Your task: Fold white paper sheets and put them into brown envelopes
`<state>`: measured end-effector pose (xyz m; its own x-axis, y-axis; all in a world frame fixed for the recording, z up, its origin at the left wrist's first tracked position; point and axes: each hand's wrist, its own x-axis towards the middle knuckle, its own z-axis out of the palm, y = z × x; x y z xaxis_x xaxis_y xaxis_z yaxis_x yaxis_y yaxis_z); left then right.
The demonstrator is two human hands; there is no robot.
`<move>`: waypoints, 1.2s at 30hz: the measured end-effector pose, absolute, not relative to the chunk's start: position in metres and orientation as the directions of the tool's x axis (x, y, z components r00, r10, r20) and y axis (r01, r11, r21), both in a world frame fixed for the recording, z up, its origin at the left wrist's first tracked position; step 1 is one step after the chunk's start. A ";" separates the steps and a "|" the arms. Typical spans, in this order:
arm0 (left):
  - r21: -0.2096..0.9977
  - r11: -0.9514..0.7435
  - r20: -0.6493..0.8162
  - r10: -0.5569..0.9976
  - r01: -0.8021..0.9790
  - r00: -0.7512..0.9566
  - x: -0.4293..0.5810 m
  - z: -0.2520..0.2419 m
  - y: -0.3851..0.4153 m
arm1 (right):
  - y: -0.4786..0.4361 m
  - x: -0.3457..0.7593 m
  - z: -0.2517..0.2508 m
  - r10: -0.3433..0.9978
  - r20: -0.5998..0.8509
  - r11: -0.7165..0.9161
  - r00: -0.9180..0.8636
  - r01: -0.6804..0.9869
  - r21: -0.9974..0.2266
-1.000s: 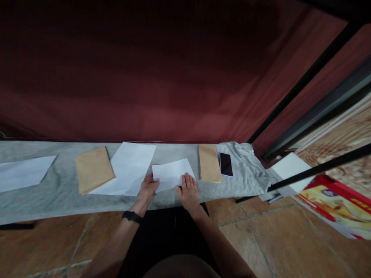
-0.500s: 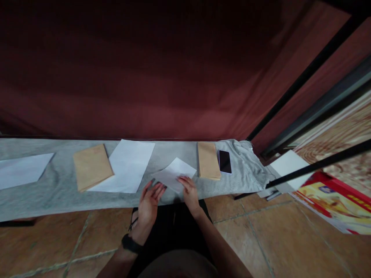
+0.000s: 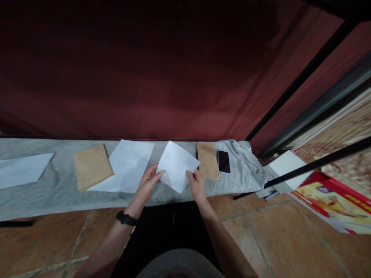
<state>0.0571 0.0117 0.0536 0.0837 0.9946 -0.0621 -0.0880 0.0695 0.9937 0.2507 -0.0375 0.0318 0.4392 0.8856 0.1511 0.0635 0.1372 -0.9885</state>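
A folded sheet of white paper (image 3: 177, 164), roughly square and turned cornerwise, is held between my two hands above the cloth-covered bench. My left hand (image 3: 149, 181) pinches its left edge, thumb on top and fingers behind. At the right edge, my right hand (image 3: 196, 185) grips the paper in the same way, with its thumb on the near face. The fingertips behind the sheet are hidden.
Grey cloth (image 3: 63, 200) covers the long bench. Left of my hands lie a large white sheet (image 3: 130, 164), a brown envelope stack (image 3: 92, 167) and more white paper (image 3: 23, 170). Brown envelopes (image 3: 208, 160) and a phone (image 3: 224, 161) lie right. A red-yellow box (image 3: 336, 202) stands beyond.
The white paper has been lifted and turned, its face now toward me. My left hand, earlier spread beside it, has closed on its left edge; my right hand has shifted slightly right.
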 end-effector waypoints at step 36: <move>0.902 -0.008 -0.023 0.998 0.432 0.067 0.048 -0.001 0.034 | -0.017 0.263 -0.034 0.939 0.253 -0.069 0.232 0.850 -0.523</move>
